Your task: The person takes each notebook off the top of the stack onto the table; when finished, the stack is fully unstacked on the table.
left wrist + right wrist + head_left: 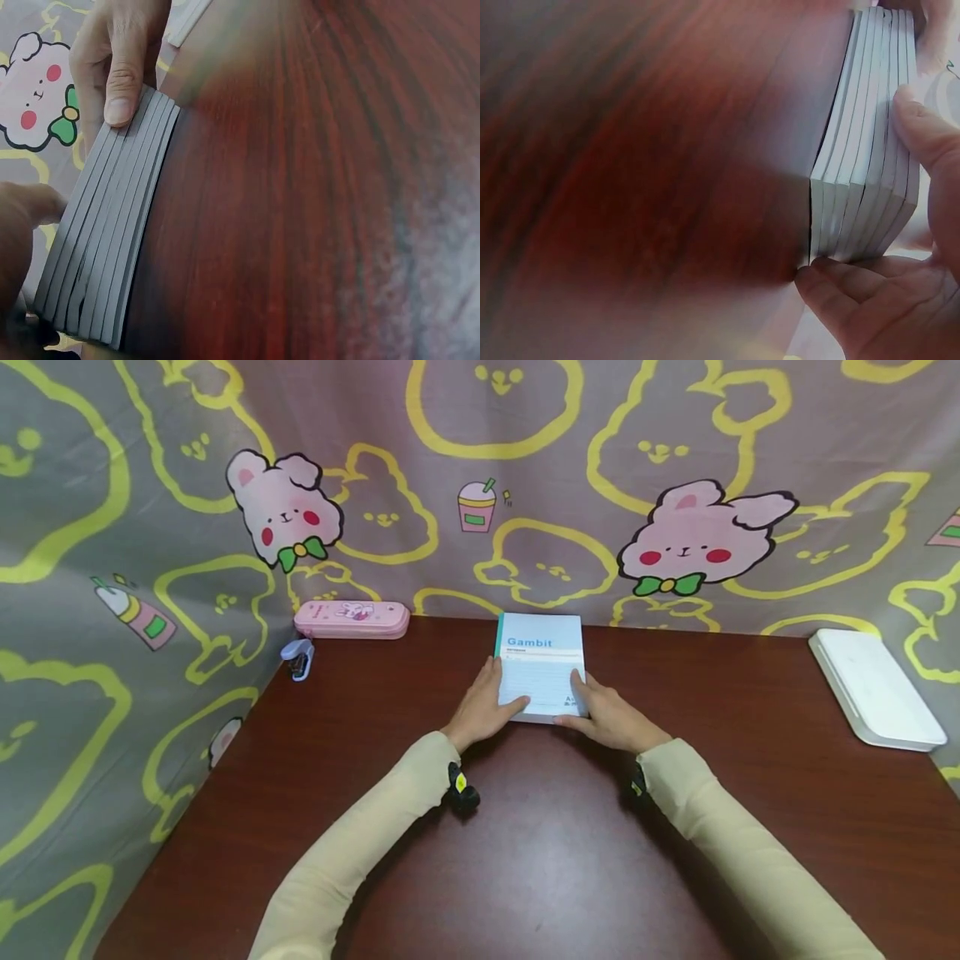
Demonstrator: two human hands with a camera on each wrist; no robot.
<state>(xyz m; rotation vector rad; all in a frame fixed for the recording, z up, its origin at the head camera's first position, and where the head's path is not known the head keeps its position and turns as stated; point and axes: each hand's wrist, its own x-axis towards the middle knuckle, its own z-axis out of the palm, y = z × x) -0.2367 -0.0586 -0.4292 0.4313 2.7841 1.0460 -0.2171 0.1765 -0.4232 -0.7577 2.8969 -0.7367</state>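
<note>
A neat stack of several notebooks [542,639], the top cover pale blue and printed "Gambit", lies flat on the table before the back curtain. My left hand [477,706] holds its left side, the thumb over the near left corner of the cover. From the right, my right hand [611,714] grips the near right corner, with the thumb at the near edge. In the left wrist view, the page edges of the notebooks [112,225] face the camera. The right wrist view has my right fingers [840,292] against the stack's side, low down near the tabletop.
A pink pencil case [352,621] lies at the back left, with a light blue stapler [298,658] in front of it. At the right edge of the dark wooden table [525,860] lies a white flat box-shaped object [877,689]. A patterned curtain [540,485] closes off the back and left.
</note>
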